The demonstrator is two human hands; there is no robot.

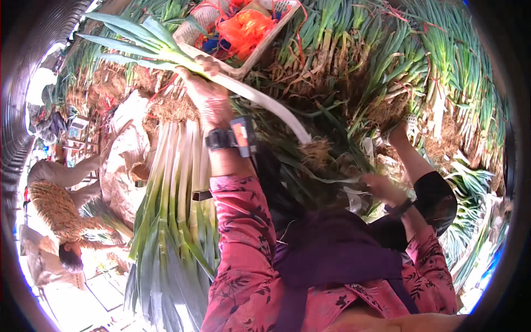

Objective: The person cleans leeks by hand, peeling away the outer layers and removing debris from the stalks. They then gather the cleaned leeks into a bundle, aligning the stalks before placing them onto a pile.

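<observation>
My left hand (206, 94), raised at the upper left, is closed round a leek (260, 99) where its white shank meets the green leaves. The shank slants down to the right and ends in a tuft of brown roots (316, 154). Lower right, my right hand (384, 188) is somewhat blurred, its fingers closed on the end of a thin pale leaf strip (337, 180). That strip runs back toward the root end; whether it is still attached I cannot tell. Beside my left forearm lies a row of leeks (177, 166), white shanks and roots at the far end, green leaves toward me.
A pale plastic crate (265, 52) holding orange-red netting (246, 33) stands at the top. Bundled leeks (442, 61) line the far side and right. Loose green leaves (332, 124) cover the ground ahead. A pale sack (126, 160) and another person (58, 210) are at the left.
</observation>
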